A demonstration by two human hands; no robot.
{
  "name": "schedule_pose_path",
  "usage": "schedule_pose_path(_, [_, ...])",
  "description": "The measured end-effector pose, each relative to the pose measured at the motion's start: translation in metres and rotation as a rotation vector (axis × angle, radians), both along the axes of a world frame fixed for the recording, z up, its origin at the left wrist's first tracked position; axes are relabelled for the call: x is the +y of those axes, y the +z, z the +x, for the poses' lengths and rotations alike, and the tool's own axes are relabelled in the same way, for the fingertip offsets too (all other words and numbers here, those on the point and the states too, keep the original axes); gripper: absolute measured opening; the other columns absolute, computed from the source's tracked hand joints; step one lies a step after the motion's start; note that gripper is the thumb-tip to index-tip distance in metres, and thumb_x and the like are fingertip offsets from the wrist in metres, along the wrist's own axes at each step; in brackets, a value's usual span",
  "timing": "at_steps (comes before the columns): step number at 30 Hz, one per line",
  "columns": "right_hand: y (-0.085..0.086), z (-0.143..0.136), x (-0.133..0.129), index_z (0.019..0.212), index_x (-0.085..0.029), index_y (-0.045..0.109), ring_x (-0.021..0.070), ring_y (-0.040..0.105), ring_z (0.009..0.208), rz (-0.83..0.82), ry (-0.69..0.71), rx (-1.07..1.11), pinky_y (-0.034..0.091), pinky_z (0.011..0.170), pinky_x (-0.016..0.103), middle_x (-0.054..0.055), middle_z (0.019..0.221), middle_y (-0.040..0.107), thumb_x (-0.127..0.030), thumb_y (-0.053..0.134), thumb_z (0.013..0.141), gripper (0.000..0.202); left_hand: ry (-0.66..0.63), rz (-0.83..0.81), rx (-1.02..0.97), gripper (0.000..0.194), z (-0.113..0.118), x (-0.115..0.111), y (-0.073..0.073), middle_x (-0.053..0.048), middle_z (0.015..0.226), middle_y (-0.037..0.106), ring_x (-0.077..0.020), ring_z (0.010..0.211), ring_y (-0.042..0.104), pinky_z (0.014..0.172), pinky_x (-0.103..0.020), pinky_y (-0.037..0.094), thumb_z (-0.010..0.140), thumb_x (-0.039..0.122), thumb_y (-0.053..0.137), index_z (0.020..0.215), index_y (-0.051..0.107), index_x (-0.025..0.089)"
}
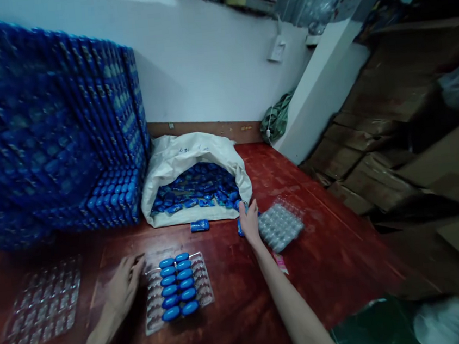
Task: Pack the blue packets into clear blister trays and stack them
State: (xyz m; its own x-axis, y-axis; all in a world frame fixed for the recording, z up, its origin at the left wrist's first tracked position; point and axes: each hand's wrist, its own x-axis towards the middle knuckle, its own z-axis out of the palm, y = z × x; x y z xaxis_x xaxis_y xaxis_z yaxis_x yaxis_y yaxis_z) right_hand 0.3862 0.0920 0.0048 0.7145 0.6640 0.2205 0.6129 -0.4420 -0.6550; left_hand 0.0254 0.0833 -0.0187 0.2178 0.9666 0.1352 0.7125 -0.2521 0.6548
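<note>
My left hand [125, 284] is at the left edge of a clear plastic blister tray [203, 284], its fingers loosely bent and apart, with nothing visible in them. Two columns of glossy blue oval capsule-like pieces [185, 274] sit in the tray's middle; the side cavities show bare plastic. Farther out, my right hand [250, 223] reaches to the right corner of a white woven sack [193, 143], thumb and fingers spread. Small blue wrapped packets [201, 180] fill the sack's mouth. One blue packet [240, 228] lies against my right hand, and another blue packet [199, 226] rests before the sack.
Tall stacks of filled blue trays [43, 120] stand at the left. A stack of clear trays [281, 225] lies right of my right hand, and another clear tray [42, 306] at the lower left. Cardboard boxes [376, 167] pile up beyond the red table's [326, 271] right edge.
</note>
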Motion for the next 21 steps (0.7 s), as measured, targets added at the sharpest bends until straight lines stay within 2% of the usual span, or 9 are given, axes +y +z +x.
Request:
schedule_pose_path(2, [-0.008, 0.006, 0.027, 0.138, 0.007, 0.022, 0.0354, 0.03, 0.132, -0.041, -0.075, 0.014, 0.027, 0.102, 0.056, 0.037, 0.136, 0.032, -0.05, 0.027, 0.09, 0.075, -0.022, 0.086, -0.044, 0.038, 0.012, 0.025, -0.009, -0.009, 0.109, 0.059, -0.0218, 0.103, 0.058, 0.093, -0.038, 0.046, 0.088, 0.044, 0.035, 0.105, 0.055, 0.018])
schedule_pose_path(4, [-0.015, 0.0, 0.038, 0.138, 0.011, 0.019, 0.0397, 0.028, 0.132, -0.053, -0.111, 0.011, 0.022, 0.101, 0.061, 0.041, 0.134, 0.03, -0.051, 0.026, 0.09, 0.078, -0.042, 0.181, -0.063, 0.04, 0.023, 0.047, -0.018, -0.012, 0.115, 0.055, -0.024, 0.107, 0.055, 0.097, -0.042, 0.043, 0.087, 0.044, 0.037, 0.109, 0.055, 0.016])
schedule_pose_path(8, [-0.031, -0.036, 0.018, 0.139, 0.007, 0.022, 0.0406, 0.028, 0.132, -0.079, -0.062, -0.029, 0.022, 0.103, 0.058, 0.038, 0.137, 0.029, -0.049, 0.036, 0.088, 0.077, -0.103, 0.312, -0.069, 0.039, 0.041, 0.079, -0.027, -0.014, 0.124, 0.048, -0.0256, 0.113, 0.051, 0.098, -0.044, 0.042, 0.089, 0.038, 0.038, 0.118, 0.051, 0.015])
schedule_pose_path(10, [-0.041, -0.06, -0.003, 0.14, 0.004, 0.026, 0.0379, 0.026, 0.134, -0.079, 0.081, -0.046, 0.022, 0.106, 0.053, 0.034, 0.141, 0.028, -0.046, 0.041, 0.087, 0.075, -0.118, 0.366, -0.063, 0.038, 0.049, 0.091, -0.028, -0.014, 0.124, 0.048, -0.0261, 0.114, 0.05, 0.099, -0.045, 0.042, 0.09, 0.037, 0.037, 0.119, 0.051, 0.016])
schedule_pose_path(12, [-0.051, -0.081, -0.023, 0.14, -0.002, 0.031, 0.0342, 0.022, 0.136, -0.051, 0.325, 0.002, 0.02, 0.109, 0.051, 0.027, 0.145, 0.027, -0.046, 0.045, 0.086, 0.072, -0.117, 0.413, -0.052, 0.039, 0.059, 0.1, -0.028, -0.014, 0.126, 0.048, -0.0277, 0.116, 0.048, 0.099, -0.047, 0.041, 0.091, 0.037, 0.038, 0.121, 0.05, 0.016])
schedule_pose_path(14, [-0.054, -0.093, -0.033, 0.139, -0.012, 0.036, 0.0271, 0.026, 0.136, 0.017, 0.566, 0.142, 0.023, 0.109, 0.046, 0.017, 0.145, 0.032, -0.046, 0.044, 0.087, 0.063, -0.136, 0.438, -0.039, 0.041, 0.07, 0.108, -0.029, -0.015, 0.128, 0.047, -0.0286, 0.117, 0.047, 0.098, -0.048, 0.041, 0.091, 0.039, 0.04, 0.123, 0.049, 0.017])
schedule_pose_path(15, [-0.052, -0.094, -0.032, 0.137, -0.017, 0.04, 0.024, 0.031, 0.134, 0.072, 0.628, 0.226, 0.026, 0.109, 0.043, 0.013, 0.143, 0.037, -0.046, 0.043, 0.088, 0.057, -0.159, 0.439, -0.03, 0.041, 0.076, 0.112, -0.03, -0.015, 0.128, 0.047, -0.0282, 0.117, 0.047, 0.098, -0.048, 0.042, 0.091, 0.039, 0.04, 0.125, 0.048, 0.017])
schedule_pose_path(17, [-0.039, -0.087, -0.015, 0.129, -0.019, 0.05, 0.0209, 0.043, 0.126, 0.22, 0.615, 0.392, 0.03, 0.107, 0.04, 0.011, 0.135, 0.049, -0.046, 0.043, 0.088, 0.05, -0.212, 0.426, -0.002, 0.042, 0.087, 0.119, -0.034, -0.014, 0.13, 0.048, -0.0264, 0.117, 0.049, 0.098, -0.045, 0.042, 0.092, 0.039, 0.037, 0.127, 0.047, 0.017])
schedule_pose_path(21, [0.011, -0.068, 0.067, 0.118, -0.017, 0.056, 0.0211, 0.055, 0.112, 0.475, 0.433, 0.947, 0.038, 0.101, 0.038, 0.011, 0.121, 0.06, -0.045, 0.064, 0.073, 0.054, -0.325, 0.425, 0.157, 0.048, 0.103, 0.128, -0.048, -0.011, 0.14, 0.042, -0.0261, 0.126, 0.041, 0.103, -0.045, 0.036, 0.093, 0.043, 0.035, 0.136, 0.04, 0.022])
